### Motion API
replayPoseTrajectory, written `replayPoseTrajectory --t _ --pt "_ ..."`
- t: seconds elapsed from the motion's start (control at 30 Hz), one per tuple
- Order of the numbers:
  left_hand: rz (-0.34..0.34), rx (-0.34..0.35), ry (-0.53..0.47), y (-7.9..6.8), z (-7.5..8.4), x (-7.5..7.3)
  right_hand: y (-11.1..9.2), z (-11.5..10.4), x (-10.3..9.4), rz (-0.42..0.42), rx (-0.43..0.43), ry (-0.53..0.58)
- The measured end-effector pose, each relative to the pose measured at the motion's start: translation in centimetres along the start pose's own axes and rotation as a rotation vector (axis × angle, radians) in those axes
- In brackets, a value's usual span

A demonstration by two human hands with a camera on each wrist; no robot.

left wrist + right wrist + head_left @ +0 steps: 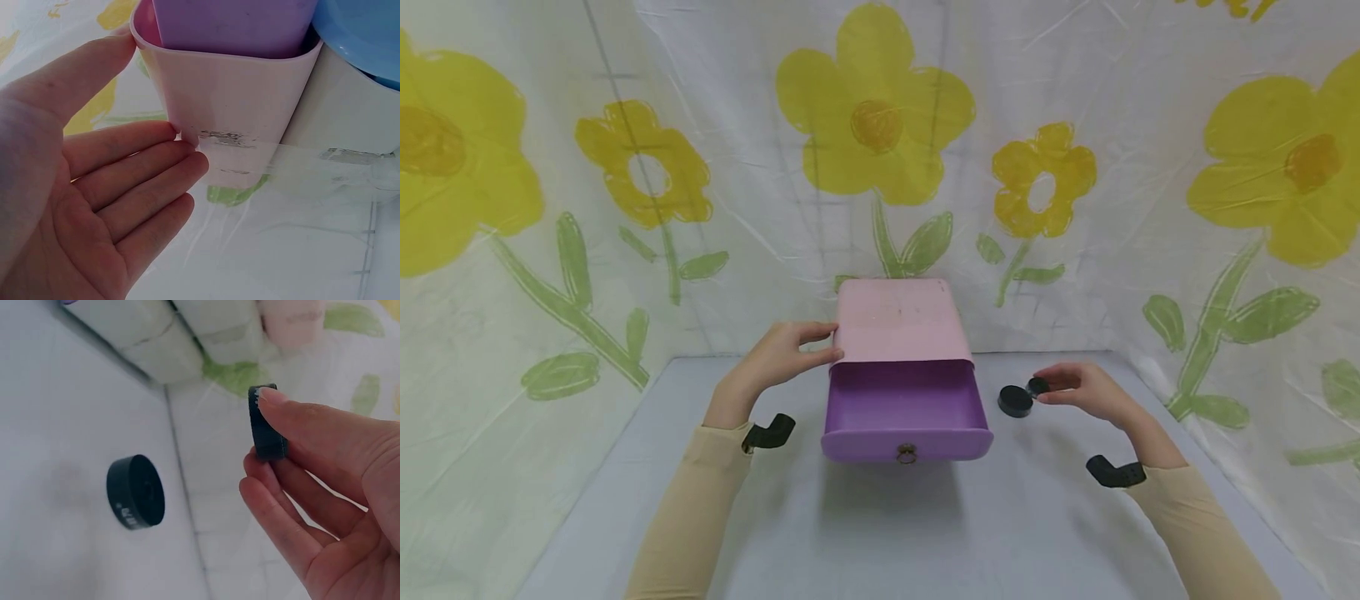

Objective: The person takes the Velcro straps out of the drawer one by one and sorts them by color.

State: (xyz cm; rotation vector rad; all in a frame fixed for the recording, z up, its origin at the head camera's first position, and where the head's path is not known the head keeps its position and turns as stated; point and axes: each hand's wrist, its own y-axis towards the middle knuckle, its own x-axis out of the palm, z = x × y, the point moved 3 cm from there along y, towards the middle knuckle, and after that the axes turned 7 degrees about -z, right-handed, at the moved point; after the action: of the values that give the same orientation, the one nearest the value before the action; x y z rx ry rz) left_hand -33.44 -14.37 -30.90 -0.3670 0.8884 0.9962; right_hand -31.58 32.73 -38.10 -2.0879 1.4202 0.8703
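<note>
My left hand (pixel 775 358) rests its thumb and fingertips on the left side of a pink drawer unit (pixel 898 321). In the left wrist view the fingers are nearly straight, with the thumb at the unit's rim. A purple drawer (pixel 908 444) with a small ring pull is slid out at the front. On the right, my right hand (pixel 1086 390) pinches a short black cylinder (pixel 265 425) between thumb and fingers, raised above the table. Another short black cylinder (pixel 135 492), with white lettering on its side, rests on the table beside it.
Beneath the pink unit are white tiers (pixel 356 119), one with a blue drawer (pixel 369 34). The stack stands on a pale table (pixel 887 550). Behind it hangs a translucent sheet (pixel 737 167) painted with yellow flowers.
</note>
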Motion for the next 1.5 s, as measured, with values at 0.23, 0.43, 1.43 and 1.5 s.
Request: replayPoseTrajectory --t 0.23,0.43,1.43,1.5 --pt "-0.002 -0.005 -0.002 -0.1 0.1 0.0 0.2 1.4 0.1 0.018 0.040 0.004" --pt "-0.004 -0.004 -0.013 -0.1 0.3 0.0 0.7 3.0 0.3 0.035 0.075 0.006" --pt "-0.002 0.005 -0.042 0.0 -0.2 0.1 2.4 8.9 2.0 0.104 0.205 0.021" --pt "-0.001 0.005 -0.040 -0.1 -0.1 0.1 2.5 9.2 2.1 0.115 0.211 0.025"
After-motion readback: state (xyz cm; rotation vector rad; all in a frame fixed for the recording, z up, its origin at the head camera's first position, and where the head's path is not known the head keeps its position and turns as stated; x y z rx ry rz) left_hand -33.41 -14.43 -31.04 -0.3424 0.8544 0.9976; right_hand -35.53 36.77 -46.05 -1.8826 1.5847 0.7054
